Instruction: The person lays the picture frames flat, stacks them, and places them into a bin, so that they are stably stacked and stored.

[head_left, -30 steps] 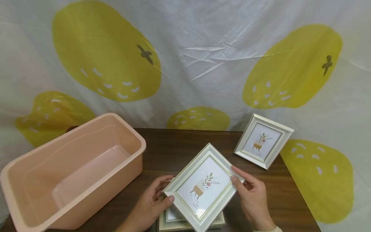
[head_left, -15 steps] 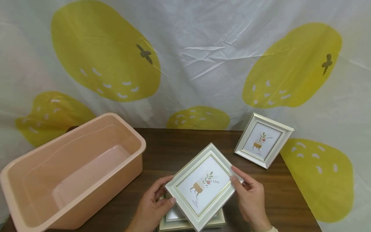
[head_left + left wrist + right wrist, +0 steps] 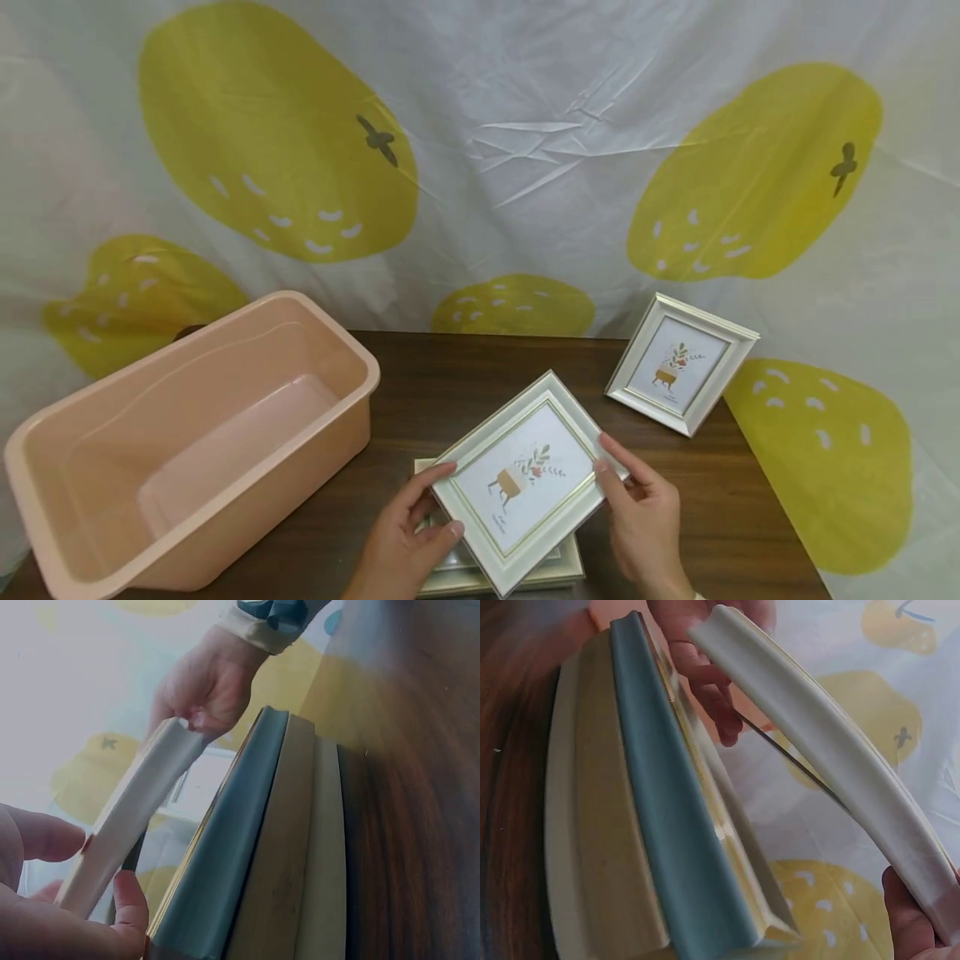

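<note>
Between both hands is a white picture frame (image 3: pixel 517 483) with a gold inner edge and a print of a plant in a legged pot. My left hand (image 3: pixel 408 533) pinches its left side, thumb on the front. At the opposite side my right hand (image 3: pixel 645 525) grips it between thumb and fingers. Below lies a stack of picture frames (image 3: pixel 566 567), mostly covered by the held one. From the left wrist view, the held frame's white edge (image 3: pixel 135 814) tilts above the stack, whose top frame (image 3: pixel 232 847) looks bluish. A thin support leg (image 3: pixel 795 759) sticks out behind the held frame.
A similar picture frame (image 3: pixel 681 362) stands upright at the back right of the dark wooden table (image 3: pixel 480 375). To the left is a deep pink plastic bin (image 3: pixel 292 475) with nothing inside. Behind the table hangs a white cloth (image 3: pixel 510 167) with yellow fruit prints.
The held picture frame has shifted and turned slightly, with my left hand moving a little to the right. More of the stack's left corner shows. Both hands keep their grip.
</note>
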Demonstrator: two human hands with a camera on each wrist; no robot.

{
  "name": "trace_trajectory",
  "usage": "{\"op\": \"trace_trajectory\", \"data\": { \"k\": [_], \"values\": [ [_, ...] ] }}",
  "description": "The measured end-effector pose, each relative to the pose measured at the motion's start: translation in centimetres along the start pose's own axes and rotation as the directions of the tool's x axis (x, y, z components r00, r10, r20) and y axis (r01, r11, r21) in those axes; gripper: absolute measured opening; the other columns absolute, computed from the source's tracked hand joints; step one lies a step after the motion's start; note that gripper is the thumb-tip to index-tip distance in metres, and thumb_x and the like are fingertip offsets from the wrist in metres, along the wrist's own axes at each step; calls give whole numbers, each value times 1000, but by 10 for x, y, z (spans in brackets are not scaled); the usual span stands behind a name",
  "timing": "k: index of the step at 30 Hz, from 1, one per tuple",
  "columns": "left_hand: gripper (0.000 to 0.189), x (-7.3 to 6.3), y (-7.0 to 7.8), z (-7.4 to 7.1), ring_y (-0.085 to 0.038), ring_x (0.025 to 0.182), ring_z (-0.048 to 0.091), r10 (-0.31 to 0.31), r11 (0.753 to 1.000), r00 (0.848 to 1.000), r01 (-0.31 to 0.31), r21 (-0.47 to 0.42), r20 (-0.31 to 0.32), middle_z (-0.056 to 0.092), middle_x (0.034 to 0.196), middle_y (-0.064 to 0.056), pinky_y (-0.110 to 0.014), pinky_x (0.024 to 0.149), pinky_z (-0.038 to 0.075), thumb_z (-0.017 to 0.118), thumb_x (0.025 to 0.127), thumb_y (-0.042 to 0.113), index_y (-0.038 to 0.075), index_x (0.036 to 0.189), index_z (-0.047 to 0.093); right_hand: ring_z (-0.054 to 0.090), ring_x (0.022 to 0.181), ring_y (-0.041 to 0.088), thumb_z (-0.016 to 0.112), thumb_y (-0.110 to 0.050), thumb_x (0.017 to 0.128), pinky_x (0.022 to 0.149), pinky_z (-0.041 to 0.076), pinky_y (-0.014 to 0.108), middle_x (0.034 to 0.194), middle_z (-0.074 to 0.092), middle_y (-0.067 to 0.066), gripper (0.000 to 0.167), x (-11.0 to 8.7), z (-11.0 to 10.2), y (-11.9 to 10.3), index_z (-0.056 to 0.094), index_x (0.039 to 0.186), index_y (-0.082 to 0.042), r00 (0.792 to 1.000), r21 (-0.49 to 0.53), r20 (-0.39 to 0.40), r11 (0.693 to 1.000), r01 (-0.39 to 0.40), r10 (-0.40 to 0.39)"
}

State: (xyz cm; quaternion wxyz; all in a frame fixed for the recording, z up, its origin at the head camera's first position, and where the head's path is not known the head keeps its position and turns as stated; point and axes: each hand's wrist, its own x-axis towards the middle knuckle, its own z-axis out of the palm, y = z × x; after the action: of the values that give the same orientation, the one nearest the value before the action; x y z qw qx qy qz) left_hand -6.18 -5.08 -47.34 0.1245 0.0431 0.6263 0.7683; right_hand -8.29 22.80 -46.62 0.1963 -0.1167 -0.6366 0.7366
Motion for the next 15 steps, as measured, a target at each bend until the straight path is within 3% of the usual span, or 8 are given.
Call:
{"op": "trace_trajectory", "data": {
  "k": [5,8,12,15],
  "values": [
    [75,-1,-1,3,-21,122,64,-20,999,1000,20,-47,10,49,144,-26,-30,89,61,76,89,-4,13,156,47,42,45,-1,68,13,95,43,38,12,61,56,-5,32,-3,2,0,73,126,7,1000,50,14,999,20,-21],
    [76,-1,0,4,-23,122,65,-13,999,1000,12,-51,-7,47,143,-25,-30,87,62,75,88,-7,13,156,47,54,52,1,66,15,95,48,48,14,67,63,-3,31,-5,2,2,74,123,7,998,84,49,996,29,-33],
    [76,-2,1,2,-22,115,69,19,999,999,-20,-26,-31,45,144,-27,-28,84,63,74,87,-10,13,155,47,72,74,9,61,21,93,62,62,23,95,74,3,33,-6,-2,5,70,123,11,986,126,147,990,66,-85],
    [76,-3,2,0,-20,111,71,21,1000,999,-21,-16,-32,46,144,-28,-29,83,63,73,87,-11,13,155,46,74,85,12,60,23,91,67,64,27,111,74,5,34,-5,-6,7,67,124,14,967,95,222,990,106,-125]
  ]
}}
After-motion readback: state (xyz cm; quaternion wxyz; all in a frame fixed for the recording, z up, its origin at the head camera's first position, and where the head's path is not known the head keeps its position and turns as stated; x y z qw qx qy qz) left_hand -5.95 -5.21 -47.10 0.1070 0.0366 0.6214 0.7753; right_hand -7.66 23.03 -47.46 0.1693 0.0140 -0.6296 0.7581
